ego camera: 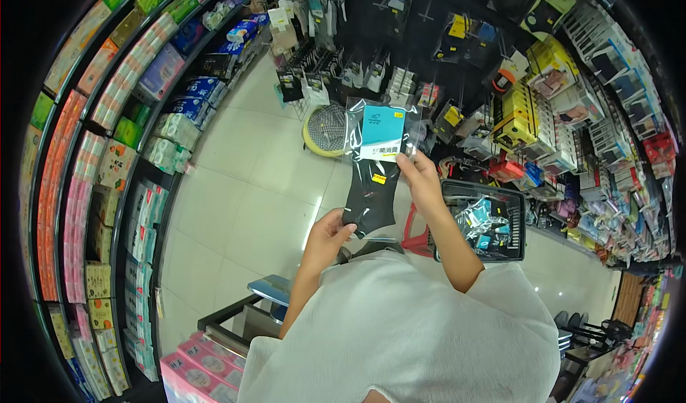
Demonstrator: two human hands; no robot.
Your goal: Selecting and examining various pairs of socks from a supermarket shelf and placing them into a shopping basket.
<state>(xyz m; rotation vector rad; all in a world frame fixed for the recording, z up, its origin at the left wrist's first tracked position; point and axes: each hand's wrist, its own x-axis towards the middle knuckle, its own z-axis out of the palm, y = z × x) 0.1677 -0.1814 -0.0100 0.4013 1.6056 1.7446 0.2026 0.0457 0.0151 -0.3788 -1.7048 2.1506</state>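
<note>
A clear plastic packet of black socks (372, 194) with a blue and white card at its top is held upright before me, between both hands. My left hand (328, 237) pinches its lower left edge between thumb and fingers. My right hand (420, 180) grips the right edge beside the card, thumb in front. Small yellow stickers are on the card and the sock. To the right of my right forearm, a black plastic shopping basket (524, 226) holds several similar clear packets (482, 218) with blue cards.
Hooks with hanging sock packets (321, 62) and boxed underwear (522, 119) line the front and right. Shelves of tissue packs (123, 172) run along the left. A yellow-rimmed round basket (306, 135) and a red plastic stool (415, 237) stand ahead; pink boxes (206, 368) lie lower left.
</note>
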